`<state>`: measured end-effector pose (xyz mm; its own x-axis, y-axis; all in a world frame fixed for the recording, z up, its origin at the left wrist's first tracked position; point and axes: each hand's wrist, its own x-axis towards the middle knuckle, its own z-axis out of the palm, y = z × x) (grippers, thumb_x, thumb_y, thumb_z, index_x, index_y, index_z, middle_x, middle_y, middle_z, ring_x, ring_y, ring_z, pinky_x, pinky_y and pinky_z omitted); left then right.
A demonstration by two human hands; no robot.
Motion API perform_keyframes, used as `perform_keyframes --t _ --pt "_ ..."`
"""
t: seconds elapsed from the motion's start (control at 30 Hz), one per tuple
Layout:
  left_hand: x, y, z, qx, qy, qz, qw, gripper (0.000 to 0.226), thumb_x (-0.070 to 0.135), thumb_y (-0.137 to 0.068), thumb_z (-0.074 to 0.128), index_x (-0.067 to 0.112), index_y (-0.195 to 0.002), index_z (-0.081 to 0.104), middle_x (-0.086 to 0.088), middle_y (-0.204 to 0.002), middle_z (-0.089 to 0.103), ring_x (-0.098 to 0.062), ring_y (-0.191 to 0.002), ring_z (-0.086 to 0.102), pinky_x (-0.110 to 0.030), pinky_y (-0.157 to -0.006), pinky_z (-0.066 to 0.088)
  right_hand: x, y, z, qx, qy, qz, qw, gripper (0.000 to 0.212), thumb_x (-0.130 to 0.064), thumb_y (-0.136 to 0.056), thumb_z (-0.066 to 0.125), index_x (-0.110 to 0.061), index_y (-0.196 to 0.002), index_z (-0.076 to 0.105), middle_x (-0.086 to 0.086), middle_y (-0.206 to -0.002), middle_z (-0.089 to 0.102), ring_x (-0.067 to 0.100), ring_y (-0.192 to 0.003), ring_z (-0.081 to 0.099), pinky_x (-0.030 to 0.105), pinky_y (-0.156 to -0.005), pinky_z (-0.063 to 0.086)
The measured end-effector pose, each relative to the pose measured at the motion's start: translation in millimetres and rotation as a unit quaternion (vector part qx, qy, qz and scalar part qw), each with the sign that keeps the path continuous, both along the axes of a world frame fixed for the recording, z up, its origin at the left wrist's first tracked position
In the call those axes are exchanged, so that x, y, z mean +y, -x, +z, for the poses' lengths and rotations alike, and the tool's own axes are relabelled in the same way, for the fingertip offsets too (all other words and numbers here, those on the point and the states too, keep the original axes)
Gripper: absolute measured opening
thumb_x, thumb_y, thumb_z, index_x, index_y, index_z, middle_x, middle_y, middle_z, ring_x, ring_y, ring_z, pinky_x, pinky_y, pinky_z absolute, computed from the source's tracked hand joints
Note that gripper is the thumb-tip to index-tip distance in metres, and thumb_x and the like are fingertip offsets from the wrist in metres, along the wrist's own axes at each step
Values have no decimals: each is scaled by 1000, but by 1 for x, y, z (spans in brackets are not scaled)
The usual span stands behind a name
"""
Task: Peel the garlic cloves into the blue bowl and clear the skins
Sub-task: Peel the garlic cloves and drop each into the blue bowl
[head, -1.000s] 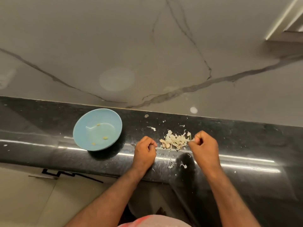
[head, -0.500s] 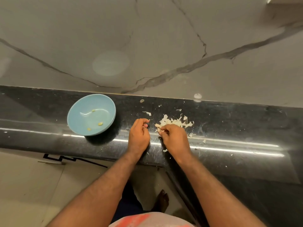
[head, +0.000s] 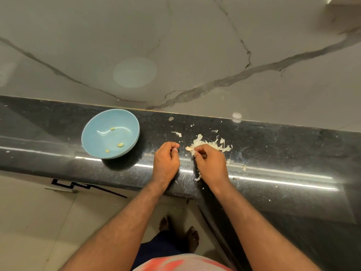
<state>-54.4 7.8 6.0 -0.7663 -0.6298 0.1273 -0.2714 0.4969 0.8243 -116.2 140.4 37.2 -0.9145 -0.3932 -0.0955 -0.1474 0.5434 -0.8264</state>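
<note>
**Skins heaped on the worktop, three peeled pieces in the bowl**

The garlic skins (head: 210, 144) lie in a loose pale heap on the dark worktop (head: 273, 151), just beyond your right hand (head: 212, 165). That hand's fingers are curled, their tips dug into the near left edge of the heap and pinching a bit of skin. A single garlic clove (head: 188, 148) sits at the heap's left end, just beside those fingertips.

Your left hand (head: 166, 163) rests on the worktop close to the right one, apart from the heap. Its fingers are curled in, with the thumb against the fingertips. You cannot tell from here whether anything is held between them.

Stray flakes of skin are scattered round the heap: some toward the wall, some to the right along the bright reflected strip, a few near your right wrist.

The blue bowl (head: 91, 141) stands upright on the worktop to the left of your left hand, well apart from the heap. It holds three small yellowish peeled pieces (head: 120, 145), spread out on its floor.

Behind the worktop rises a grey veined marble wall (head: 195, 45). Below its front edge you see a pale tiled floor (head: 29, 222) and your bare feet (head: 192, 238).
</note>
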Motion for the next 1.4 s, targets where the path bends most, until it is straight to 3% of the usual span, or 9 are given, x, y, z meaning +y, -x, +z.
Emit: perform_keyframes --t 0.17,0.27,0.33,0.6,0.8,0.93,1.0,1.13,1.4 --pt "23 -8 29 7 -169 -9 986 13 20 -96 61 21 -106 69 1 -92 69 -12 -77 65 -24 -68 54 16 -1 28 -87 142 -77 983 16 -10 -91 71 -26 -93 73 -6 -86 74 8 -82 70 24 -77 57" --pt "47 -8 65 31 -302 -45 952 16 20 -95 64 18 -109 70 -4 -84 73 -12 -72 67 -23 -61 55 22 -6 52 -89 192 -74 974 11 -10 -90 72 -20 -95 75 -3 -87 76 10 -83 72 24 -77 59" --pt "53 -6 84 64 -325 -56 942 15 16 -95 63 11 -105 73 -5 -82 74 -10 -70 67 -21 -60 54 23 -10 67 -81 210 -73 972 11 -10 -90 72 -18 -97 75 -4 -88 76 10 -84 73 25 -78 60" --pt "37 -1 136 134 -269 -85 950 8 12 -93 65 8 -94 72 -6 -74 71 -14 -65 66 -23 -62 56 22 -16 119 -29 256 -54 965 12 -13 -88 74 -16 -100 75 -4 -88 76 12 -82 72 25 -74 59" --pt "17 9 157 162 -311 -69 934 8 14 -91 67 8 -88 71 -8 -75 71 -15 -63 64 -24 -59 54 22 -10 141 20 291 -114 950 4 -15 -85 77 -17 -86 74 3 -74 72 16 -66 65 27 -63 56" --pt "9 16 163 173 -326 -79 926 7 15 -90 69 10 -87 72 -7 -74 72 -15 -63 63 -25 -57 52 18 -1 145 48 194 -73 977 37 -8 -89 72 -42 -104 69 -8 -95 74 4 -79 68 18 -75 55" --pt "8 17 164 171 -314 -86 930 7 16 -90 69 12 -87 73 -6 -74 72 -14 -62 63 -23 -58 52 15 -1 149 35 188 -47 980 44 -9 -87 74 -44 -112 64 -5 -92 74 4 -78 69 17 -74 55" --pt "7 17 170 160 -256 -131 944 10 15 -93 65 12 -87 72 -3 -68 70 -9 -58 63 -19 -57 51 5 -2 158 35 245 -22 969 28 -11 -85 75 -29 -106 72 -9 -92 76 7 -85 72 20 -76 57" --pt "6 23 182 177 -206 -138 952 21 19 -99 53 16 -81 64 0 -68 67 -8 -55 60 -18 -51 47 -4 3 161 106 253 -65 959 15 -12 -92 69 -27 -94 72 -5 -81 74 13 -76 72 23 -69 58"
